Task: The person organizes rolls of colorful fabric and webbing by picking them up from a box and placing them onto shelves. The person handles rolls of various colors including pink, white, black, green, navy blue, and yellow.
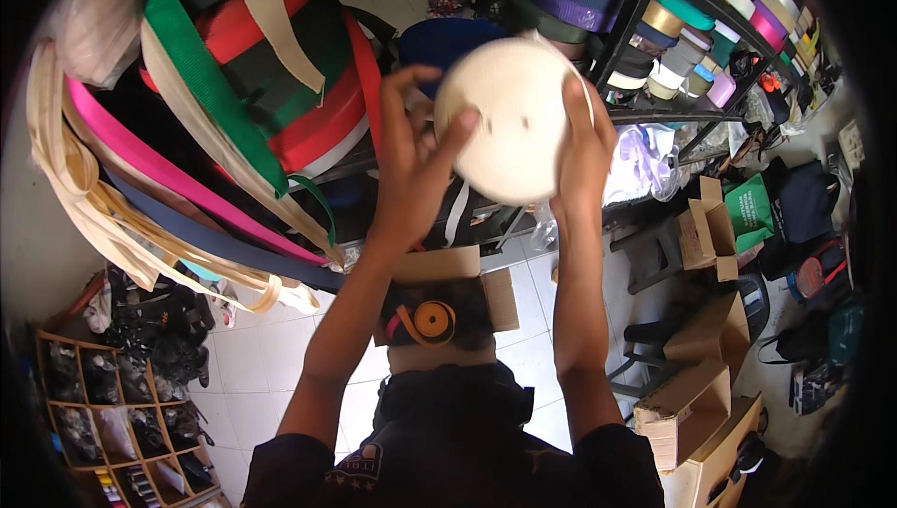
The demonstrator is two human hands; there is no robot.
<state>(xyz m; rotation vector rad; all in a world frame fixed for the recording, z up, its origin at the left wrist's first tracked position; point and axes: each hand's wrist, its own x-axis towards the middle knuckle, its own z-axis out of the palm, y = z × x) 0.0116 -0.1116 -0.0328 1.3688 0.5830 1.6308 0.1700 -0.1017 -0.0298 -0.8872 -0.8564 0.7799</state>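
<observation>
A large round cream roll of webbing [509,153] is held up in front of the shelf, its flat face toward me. My left hand [416,157] has its thumb on the left part of that face; its other fingers are bent beside the left edge and partly hidden. Around the right rim, my right hand [584,148] is closed, with fingers lying along the edge. Behind the roll, a dark blue roll [447,41] shows in part. Below my hands is an open cardboard box [503,298] with an orange strap coil [432,322] in it.
Red and dark rolls [313,134] stand at left, with green [201,87] and pink [177,171] straps hanging. A rack [626,22] of coloured rolls fills the upper right. Cardboard boxes [687,414] stand at lower right, a compartment shelf [117,396] at lower left.
</observation>
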